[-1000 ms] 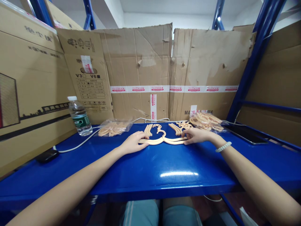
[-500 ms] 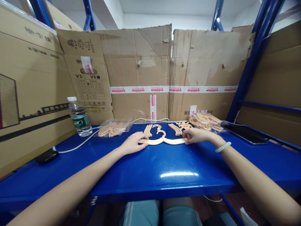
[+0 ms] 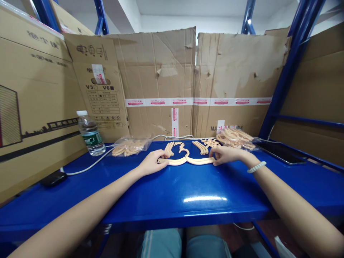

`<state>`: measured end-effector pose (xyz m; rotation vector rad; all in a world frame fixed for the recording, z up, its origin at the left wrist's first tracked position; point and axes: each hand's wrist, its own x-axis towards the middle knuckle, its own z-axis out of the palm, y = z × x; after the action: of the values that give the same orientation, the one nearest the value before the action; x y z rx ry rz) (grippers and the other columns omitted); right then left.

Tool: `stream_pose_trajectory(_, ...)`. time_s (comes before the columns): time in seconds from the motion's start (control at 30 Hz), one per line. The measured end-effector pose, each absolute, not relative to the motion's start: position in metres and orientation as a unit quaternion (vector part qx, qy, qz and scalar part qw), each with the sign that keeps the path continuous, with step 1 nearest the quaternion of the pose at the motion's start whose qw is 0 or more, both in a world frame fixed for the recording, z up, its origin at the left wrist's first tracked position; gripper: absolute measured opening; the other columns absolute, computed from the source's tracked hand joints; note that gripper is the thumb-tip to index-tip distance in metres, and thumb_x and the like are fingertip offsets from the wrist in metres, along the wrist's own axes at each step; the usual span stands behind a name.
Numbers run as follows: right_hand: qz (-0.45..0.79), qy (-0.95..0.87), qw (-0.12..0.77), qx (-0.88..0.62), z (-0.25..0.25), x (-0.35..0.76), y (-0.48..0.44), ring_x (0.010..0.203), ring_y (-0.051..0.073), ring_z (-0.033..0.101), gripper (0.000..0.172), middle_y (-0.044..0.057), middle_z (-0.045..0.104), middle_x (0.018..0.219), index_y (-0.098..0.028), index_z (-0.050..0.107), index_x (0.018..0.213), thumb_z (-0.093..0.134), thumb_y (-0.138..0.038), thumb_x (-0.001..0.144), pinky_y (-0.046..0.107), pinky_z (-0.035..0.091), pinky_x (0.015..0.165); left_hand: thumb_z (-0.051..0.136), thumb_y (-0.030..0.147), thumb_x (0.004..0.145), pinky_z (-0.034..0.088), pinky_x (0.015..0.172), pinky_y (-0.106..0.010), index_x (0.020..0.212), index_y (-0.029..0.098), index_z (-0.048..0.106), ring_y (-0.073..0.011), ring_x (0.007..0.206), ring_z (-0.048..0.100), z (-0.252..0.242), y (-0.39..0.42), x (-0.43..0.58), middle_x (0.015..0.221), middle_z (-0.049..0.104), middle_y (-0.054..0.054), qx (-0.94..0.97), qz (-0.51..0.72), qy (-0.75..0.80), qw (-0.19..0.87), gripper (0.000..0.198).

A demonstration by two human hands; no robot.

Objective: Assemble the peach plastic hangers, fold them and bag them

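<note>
Beige hanger point(image 3: 186, 161) lies flat on the blue bench point(image 3: 188, 195) at 12 o'clock from me, hook pointing away. Left hand point(image 3: 151, 163) pinches its 9 o'clock end; right hand point(image 3: 228, 154) pinches its 3 o'clock end. Both are clamped lightly, with thumbs toward me.

Loose hanger parts point(image 3: 201, 146) sit just behind at 12 o'clock. Bagged parts point(image 3: 130, 145) are at 10 o'clock, with the water bottle point(image 3: 90, 133) farther out that way. A second bag point(image 3: 235, 138) and a tablet point(image 3: 282, 152) are at 2 o'clock.

Judgement: equal grip on both tips, with the arms held level on the bench, avoids twisting the thin middle joint. Keep the wrists clear of the loose parts.
</note>
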<state>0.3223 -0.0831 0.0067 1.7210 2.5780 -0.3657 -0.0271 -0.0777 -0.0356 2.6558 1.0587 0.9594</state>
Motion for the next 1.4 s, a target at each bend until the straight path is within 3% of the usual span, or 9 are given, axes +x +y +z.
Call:
stream_pose_trajectory(0.2,-0.122,0.825,0.009,0.551,0.007,0.323,-0.083,0.072,0.020,0.060,0.035,0.003,0.063,0.080,-0.018,0.063,0.102,0.069,-0.034,0.071,0.026,0.040,0.059,0.047,0.026,0.089,0.053,0.078,-0.032,0.093,0.017,0.065,-0.0202,0.087,0.068,-0.040,-0.068,-0.030,0.094,0.073,-0.005,0.844,0.363,0.387,0.079,0.021)
stream_pose_trajectory(0.5,-0.127,0.826,0.010,0.549,0.006,0.323,-0.081,0.071,0.021,0.059,0.037,0.004,0.063,0.079,-0.017,0.063,0.104,0.068,-0.035,0.072,0.026,0.040,0.058,0.042,0.003,0.080,0.054,0.083,-0.033,0.093,0.017,0.065,-0.0179,0.088,0.068,-0.045,-0.058,-0.036,0.093,0.073,-0.004,0.836,0.364,0.404,0.068,0.030)
stream_pose_trajectory(1.4,-0.127,0.826,0.005,0.549,0.006,0.323,-0.083,0.073,0.022,0.060,0.038,0.004,0.064,0.079,-0.017,0.063,0.104,0.068,-0.034,0.070,0.027,0.041,0.059,0.041,-0.001,0.078,0.053,0.086,-0.036,0.096,0.019,0.071,-0.0203,0.090,0.066,-0.048,-0.053,-0.038,0.097,0.074,-0.004,0.852,0.337,0.399,0.022,0.040)
